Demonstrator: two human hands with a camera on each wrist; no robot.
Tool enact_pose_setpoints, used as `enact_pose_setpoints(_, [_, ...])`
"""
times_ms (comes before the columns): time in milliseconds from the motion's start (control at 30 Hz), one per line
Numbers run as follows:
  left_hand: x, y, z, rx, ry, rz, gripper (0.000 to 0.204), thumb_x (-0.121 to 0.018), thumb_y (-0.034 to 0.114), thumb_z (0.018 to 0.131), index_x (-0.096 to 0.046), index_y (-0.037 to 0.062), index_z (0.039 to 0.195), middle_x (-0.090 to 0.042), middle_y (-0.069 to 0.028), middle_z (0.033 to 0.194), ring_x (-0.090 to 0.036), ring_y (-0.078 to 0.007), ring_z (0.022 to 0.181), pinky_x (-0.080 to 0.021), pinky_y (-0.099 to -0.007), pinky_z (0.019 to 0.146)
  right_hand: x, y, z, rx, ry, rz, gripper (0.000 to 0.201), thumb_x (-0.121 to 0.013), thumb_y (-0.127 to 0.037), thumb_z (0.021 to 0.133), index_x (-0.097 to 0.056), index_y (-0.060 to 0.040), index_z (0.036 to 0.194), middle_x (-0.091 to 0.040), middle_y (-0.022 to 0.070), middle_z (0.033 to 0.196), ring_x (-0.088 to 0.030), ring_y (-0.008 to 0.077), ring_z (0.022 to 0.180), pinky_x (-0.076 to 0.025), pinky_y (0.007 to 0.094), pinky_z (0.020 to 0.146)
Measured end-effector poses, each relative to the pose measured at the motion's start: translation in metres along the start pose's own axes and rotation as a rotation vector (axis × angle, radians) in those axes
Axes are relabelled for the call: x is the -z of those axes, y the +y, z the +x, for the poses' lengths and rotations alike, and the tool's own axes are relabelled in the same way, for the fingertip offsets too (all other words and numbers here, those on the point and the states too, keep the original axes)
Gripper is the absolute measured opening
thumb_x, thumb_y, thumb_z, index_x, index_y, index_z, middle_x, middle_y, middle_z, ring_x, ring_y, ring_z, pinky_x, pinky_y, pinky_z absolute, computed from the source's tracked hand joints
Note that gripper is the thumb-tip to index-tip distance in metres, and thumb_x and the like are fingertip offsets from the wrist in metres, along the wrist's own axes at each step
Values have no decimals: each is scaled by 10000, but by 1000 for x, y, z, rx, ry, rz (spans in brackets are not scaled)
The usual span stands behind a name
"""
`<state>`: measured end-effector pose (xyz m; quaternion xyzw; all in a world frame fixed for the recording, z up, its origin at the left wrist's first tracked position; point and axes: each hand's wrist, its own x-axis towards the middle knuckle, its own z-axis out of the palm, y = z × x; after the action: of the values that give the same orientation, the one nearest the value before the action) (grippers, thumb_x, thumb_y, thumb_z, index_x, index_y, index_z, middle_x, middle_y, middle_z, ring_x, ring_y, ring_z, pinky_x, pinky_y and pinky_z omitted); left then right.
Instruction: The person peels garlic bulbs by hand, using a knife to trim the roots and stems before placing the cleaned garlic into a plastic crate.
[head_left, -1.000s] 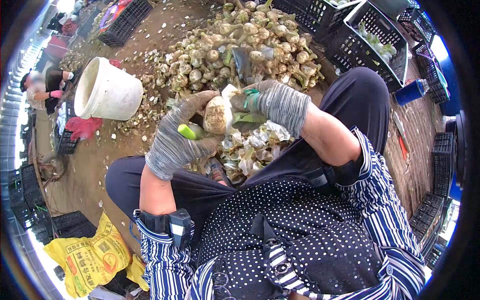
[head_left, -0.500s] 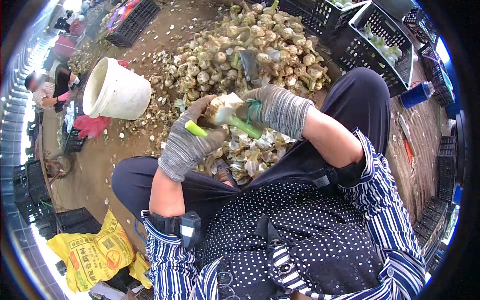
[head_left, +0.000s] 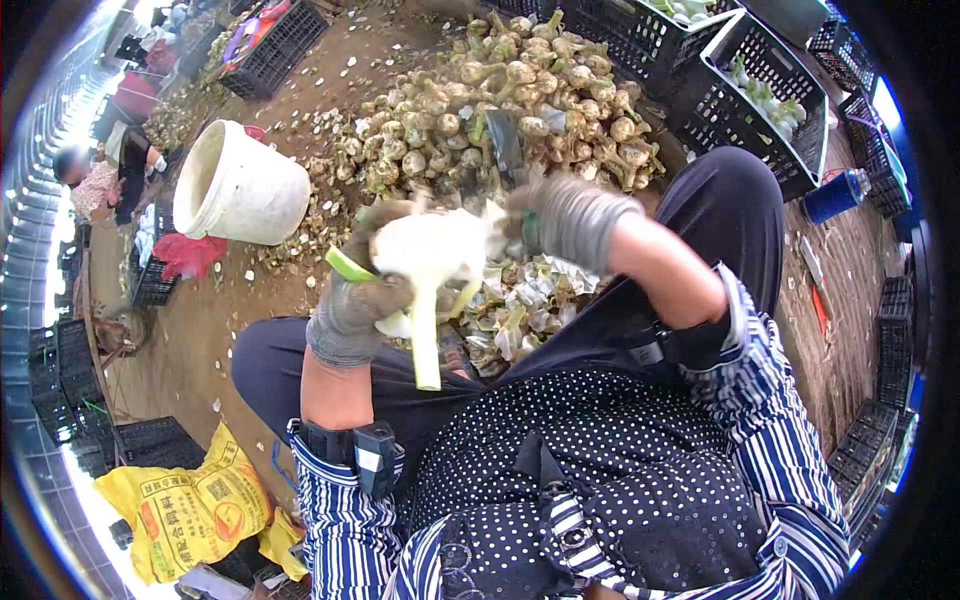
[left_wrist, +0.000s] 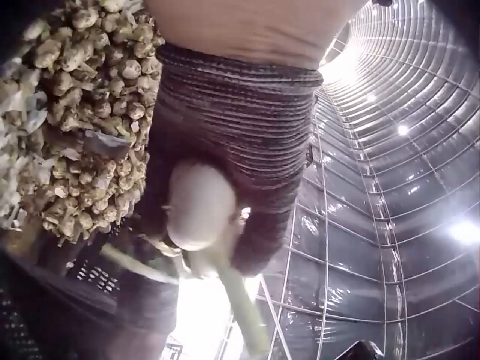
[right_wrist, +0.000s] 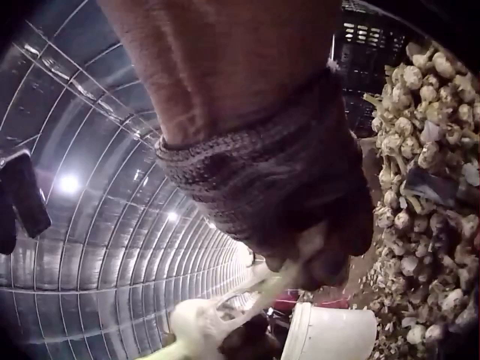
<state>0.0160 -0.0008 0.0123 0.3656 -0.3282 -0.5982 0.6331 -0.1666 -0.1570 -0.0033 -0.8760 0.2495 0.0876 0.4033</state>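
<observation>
My gloved left hand (head_left: 350, 315) holds a white garlic bulb (head_left: 430, 245), its pale green stalk hanging down. A second green stalk (head_left: 348, 265) pokes out beside the thumb. In the left wrist view, a smooth white bulb (left_wrist: 199, 206) lies within the curled fingers, stalk pointing down. My gloved right hand (head_left: 575, 222), blurred by motion, is just right of the bulb. The right wrist view shows its fingers pinching a strip of skin (right_wrist: 262, 296) stretched from the garlic (right_wrist: 195, 319). Below the hands lie loose garlic skins (head_left: 525, 310).
A large heap of unpeeled garlic (head_left: 430, 130) lies ahead, a dark flat piece (head_left: 505, 145) on it. A white bucket (head_left: 250, 190) leans at left. Black crates (head_left: 755, 150), one holding peeled garlic, stand at right near a knife (head_left: 812, 265). A yellow sack (head_left: 190, 510) lies lower left.
The bulb has turned from brown skin to white, its stalk swinging downward. My right hand has pulled away to the right with skin; the left hand keeps its grip.
</observation>
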Motion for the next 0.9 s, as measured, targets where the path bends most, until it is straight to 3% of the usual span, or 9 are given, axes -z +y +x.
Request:
enact_pose_setpoints(33, [11,2,0,63,12,-28,789,-790,221,636,-367,10,1268,-544,-199,1101,-625,-292,850,-583,-354,583,-13,2,11,-76,-12,-366,258,-584,-173,822,-559,-74,1060,-647,114,836,-633,263,819,-503,377,678])
enact_pose_setpoints(100, [19,13,4,40,-114,-112,751,-722,344,699,-379,-39,1246,-557,-228,1062,-635,-286,809,-583,-348,571,-31,-9,9,-24,-133,-340,457,-650,-190,762,-488,-81,1175,-634,157,932,-598,354,910,-468,432,790])
enact_pose_setpoints(167, [17,14,-2,-34,225,-44,620,-562,390,794,-429,-50,1210,-584,-269,961,-645,-282,776,-560,-313,508,-19,-24,-6,22,-116,-281,565,-689,-213,732,-455,-75,1227,-607,172,1037,-582,347,962,-453,412,847])
enact_pose_setpoints(333, [15,13,-1,19,189,-49,557,-540,328,824,-409,-9,1247,-541,-210,1134,-584,-292,981,-534,-361,773,-5,-35,-14,352,470,38,536,-673,-225,757,-468,-92,1234,-565,169,1116,-569,306,1010,-464,378,861])
enact_pose_setpoints(467, [14,4,5,139,298,-114,538,-616,284,789,-450,13,1224,-583,-162,1041,-614,-242,878,-549,-338,699,-4,-51,-13,652,710,183,368,-641,-133,769,-562,-128,1128,-593,127,1033,-597,276,928,-496,349,787])
enact_pose_setpoints(567, [28,-1,14,227,35,19,737,-674,479,718,-403,62,1262,-525,-127,1166,-548,-261,1021,-476,-366,878,2,-49,-21,639,675,-13,257,-631,-126,764,-621,-141,1020,-602,94,948,-609,267,833,-501,367,710])
enact_pose_setpoints(700, [9,-3,8,19,320,-158,771,-676,534,702,-402,74,1257,-534,-115,1128,-564,-250,967,-526,-360,770,-2,-51,-19,603,641,-191,224,-600,-108,731,-625,-134,951,-592,100,886,-609,298,799,-493,380,685])
enact_pose_setpoints(767, [7,2,10,-2,264,-224,707,-647,517,742,-417,79,1248,-534,-114,1130,-566,-241,967,-541,-362,729,-5,-55,-20,610,528,-284,240,-562,-109,727,-608,-131,961,-580,121,864,-610,319,814,-491,384,691])
enact_pose_setpoints(900, [-4,7,10,84,394,-342,639,-596,511,781,-443,85,1232,-554,-99,1093,-575,-208,934,-544,-343,624,0,-47,-16,682,626,72,269,-607,-52,712,-602,-93,978,-594,118,857,-604,265,780,-490,346,716])
